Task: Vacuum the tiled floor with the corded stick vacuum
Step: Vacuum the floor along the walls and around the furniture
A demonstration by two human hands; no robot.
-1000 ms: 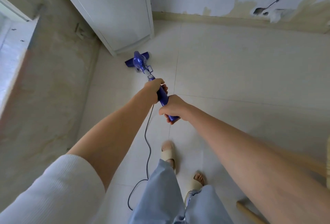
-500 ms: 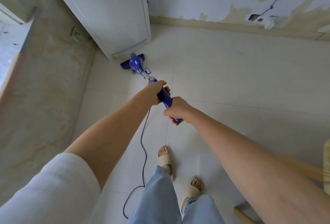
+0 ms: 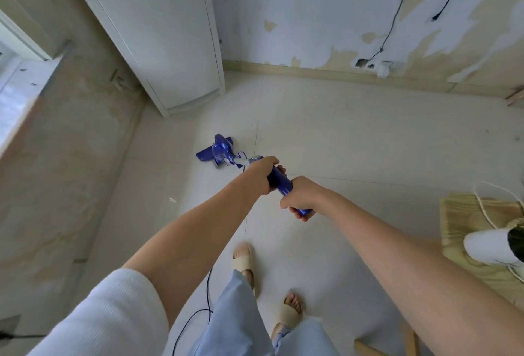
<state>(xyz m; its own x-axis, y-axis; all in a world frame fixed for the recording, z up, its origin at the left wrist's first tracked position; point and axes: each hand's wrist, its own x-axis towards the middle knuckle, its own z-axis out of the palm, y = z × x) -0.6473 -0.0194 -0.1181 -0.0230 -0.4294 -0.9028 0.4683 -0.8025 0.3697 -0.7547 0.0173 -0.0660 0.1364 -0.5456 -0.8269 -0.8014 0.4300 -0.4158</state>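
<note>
Both hands, left hand (image 3: 262, 172) and right hand (image 3: 301, 196), grip one blue vacuum (image 3: 219, 151); its one cord (image 3: 209, 293) seemingly trails behind.

I see pale floor tiles (image 3: 354, 134) meeting a peeling wall (image 3: 326, 9). A white cabinet (image 3: 170, 38) stands in the corner, daylight entering at left.

I count one blue stick vacuum (image 3: 220, 152), two hands on its handle, left hand (image 3: 262, 174) nearer the head, right hand (image 3: 301, 196) behind, two beige slippers (image 3: 243, 259) behind the vacuum, one white cabinet (image 3: 170, 35) beyond it.
</note>
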